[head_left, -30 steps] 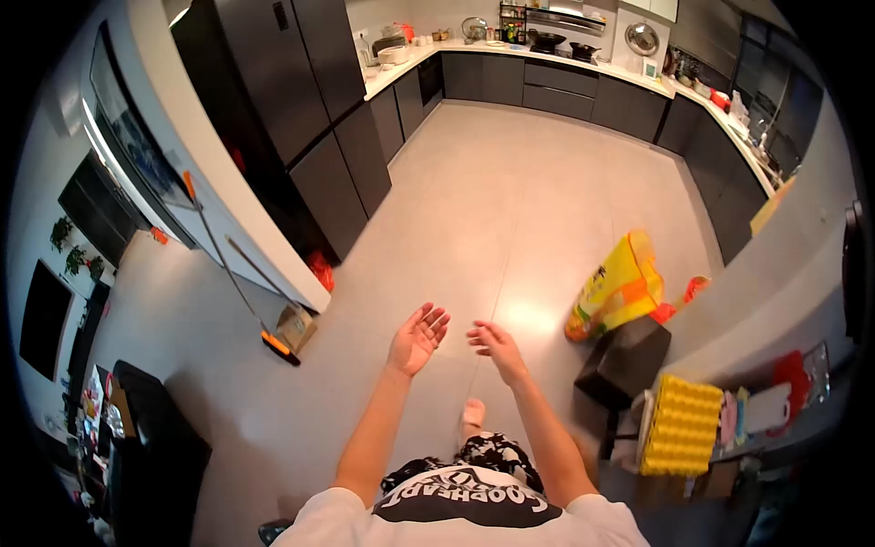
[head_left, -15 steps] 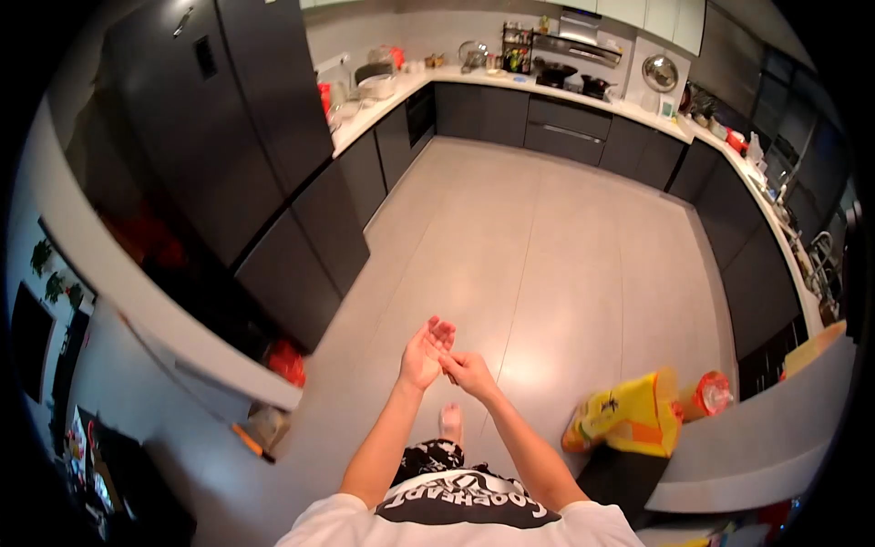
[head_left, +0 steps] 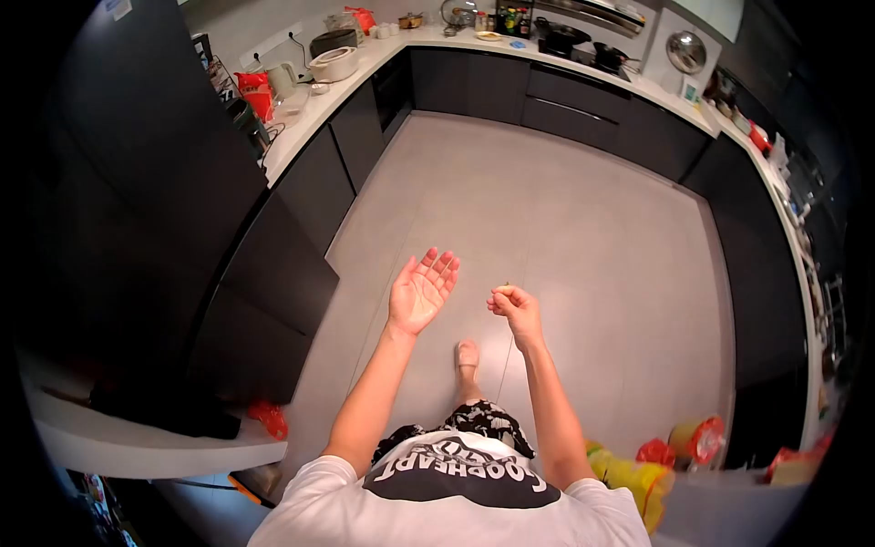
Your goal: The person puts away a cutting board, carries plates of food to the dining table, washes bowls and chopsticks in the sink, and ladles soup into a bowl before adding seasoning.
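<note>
My left hand (head_left: 422, 294) is raised over the floor, palm up, with its fingers stretched out and nothing resting on it. To its right, my right hand (head_left: 516, 311) is closed in a pinch. A tiny pale greenish thing (head_left: 504, 288) shows at the tips of its thumb and forefinger, too small to name. The two hands are apart. Below them one foot in a pale slipper (head_left: 468, 354) stands on the grey floor (head_left: 547, 237).
Dark cabinets with a white counter (head_left: 383, 55) run around the kitchen. A white pot (head_left: 334, 64) stands on the left counter, a black wok (head_left: 561, 35) on the stove. The dark fridge (head_left: 118, 182) is at left; a yellow bag (head_left: 638, 483) lies low at right.
My hands have come apart; before, the right fingers touched the left wrist or palm. I have moved forward into the kitchen, and the yellow bag sits lower in view.
</note>
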Motion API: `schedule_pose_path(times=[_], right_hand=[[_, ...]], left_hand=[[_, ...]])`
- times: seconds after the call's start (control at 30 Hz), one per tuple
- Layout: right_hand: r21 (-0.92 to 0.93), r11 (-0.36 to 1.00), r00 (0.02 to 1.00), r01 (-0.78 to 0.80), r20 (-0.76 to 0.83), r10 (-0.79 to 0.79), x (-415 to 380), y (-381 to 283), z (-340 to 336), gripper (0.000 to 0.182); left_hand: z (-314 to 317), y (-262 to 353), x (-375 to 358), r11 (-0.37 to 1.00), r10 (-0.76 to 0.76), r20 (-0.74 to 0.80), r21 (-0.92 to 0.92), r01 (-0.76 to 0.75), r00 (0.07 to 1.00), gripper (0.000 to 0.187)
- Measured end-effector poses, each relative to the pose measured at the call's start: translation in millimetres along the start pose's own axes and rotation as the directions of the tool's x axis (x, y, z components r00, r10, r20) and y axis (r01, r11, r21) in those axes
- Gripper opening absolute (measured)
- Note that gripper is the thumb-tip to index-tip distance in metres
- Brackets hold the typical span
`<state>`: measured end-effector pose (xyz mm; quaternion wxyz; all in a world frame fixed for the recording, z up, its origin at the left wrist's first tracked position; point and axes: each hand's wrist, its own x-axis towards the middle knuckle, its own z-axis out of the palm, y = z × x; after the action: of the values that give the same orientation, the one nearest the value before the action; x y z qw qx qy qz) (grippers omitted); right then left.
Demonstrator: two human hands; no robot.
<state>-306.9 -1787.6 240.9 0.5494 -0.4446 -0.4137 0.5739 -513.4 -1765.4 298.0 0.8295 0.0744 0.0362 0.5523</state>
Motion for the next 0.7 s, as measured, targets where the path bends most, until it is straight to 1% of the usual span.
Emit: schedule_pose_path(times=[0.1, 0.2, 0.23, 0.27, 0.3, 0.33, 0.37, 0.4, 0.43, 0.47, 0.53, 0.63, 0.67, 0.7], right_hand=[[-0.089, 0.996, 0.996, -0.004, 0.085, 0.011, 106.2, -24.6, 19.0, 0.017], [-0.120, 0.992, 0.975, 0.033, 0.221, -0.006, 209.0, -42.7, 48.7, 0.021], [-0.151, 0.988, 0.964, 0.040, 0.265, 0.001, 245.9, -46.9, 62.2, 0.022], [-0.186, 0.981, 0.950, 0.047, 0.312, 0.014, 275.4, -46.8, 73.7, 0.024], [-0.227, 0.972, 0.933, 0.054, 0.359, 0.032, 317.6, -44.5, 89.0, 0.026], [-0.269, 0.960, 0.902, 0.076, 0.428, 0.048, 345.2, -45.2, 98.6, 0.031], [-0.311, 0.945, 0.874, 0.098, 0.481, 0.068, 372.2, -44.8, 107.5, 0.032], [-0.351, 0.929, 0.846, 0.118, 0.526, 0.091, 407.7, -44.0, 120.8, 0.033], [-0.386, 0.912, 0.817, 0.141, 0.565, 0.112, 437.7, -42.8, 129.7, 0.034], [-0.429, 0.890, 0.815, 0.155, 0.565, 0.131, 471.1, -34.1, 135.9, 0.033], [-0.397, 0.903, 0.790, 0.164, 0.600, 0.121, 541.8, -25.6, 146.7, 0.029], [-0.404, 0.901, 0.790, 0.159, 0.600, 0.129, 634.9, -26.4, 158.7, 0.025], [-0.418, 0.892, 0.794, 0.170, 0.594, 0.127, 671.5, -34.3, 162.4, 0.024], [-0.415, 0.891, 0.810, 0.184, 0.577, 0.102, 702.2, -42.2, 163.3, 0.023]], left_hand=[[-0.9, 40.6, 90.0, 0.999, 0.039, -0.001, -0.017, -0.039, 0.999, 0.033], [0.6, 87.4, 163.1, 0.997, 0.067, -0.003, 0.033, -0.066, 0.998, 0.036], [0.8, 107.3, 186.7, 0.966, 0.110, -0.050, 0.239, -0.095, 0.993, 0.036], [-1.1, 121.9, 204.7, 0.896, 0.166, -0.093, 0.429, -0.111, 0.982, 0.036], [-7.9, 144.3, 233.9, 0.795, 0.233, -0.131, 0.597, -0.111, 0.964, 0.037], [-13.5, 154.9, 255.4, 0.660, 0.248, -0.136, 0.748, -0.065, 0.959, 0.035], [-22.7, 165.8, 277.0, 0.501, 0.262, -0.146, 0.865, -0.005, 0.954, 0.034], [-33.7, 184.6, 306.0, 0.324, 0.274, -0.163, 0.943, 0.068, 0.948, 0.032], [-42.6, 199.4, 331.5, 0.289, 0.324, -0.166, 0.955, 0.070, 0.931, 0.029], [-52.5, 215.3, 357.7, 0.249, 0.368, -0.165, 0.966, 0.074, 0.915, 0.026], [-64.6, 253.4, 416.3, 0.157, 0.431, -0.146, 0.984, 0.086, 0.890, 0.020], [-78.9, 314.5, 508.2, 0.118, 0.360, -0.190, 0.981, 0.157, 0.913, 0.020], [-81.0, 333.3, 540.1, 0.118, 0.363, -0.212, 0.976, 0.180, 0.907, 0.017], [-81.1, 350.0, 570.7, 0.078, 0.373, -0.195, 0.981, 0.179, 0.907, 0.017]])
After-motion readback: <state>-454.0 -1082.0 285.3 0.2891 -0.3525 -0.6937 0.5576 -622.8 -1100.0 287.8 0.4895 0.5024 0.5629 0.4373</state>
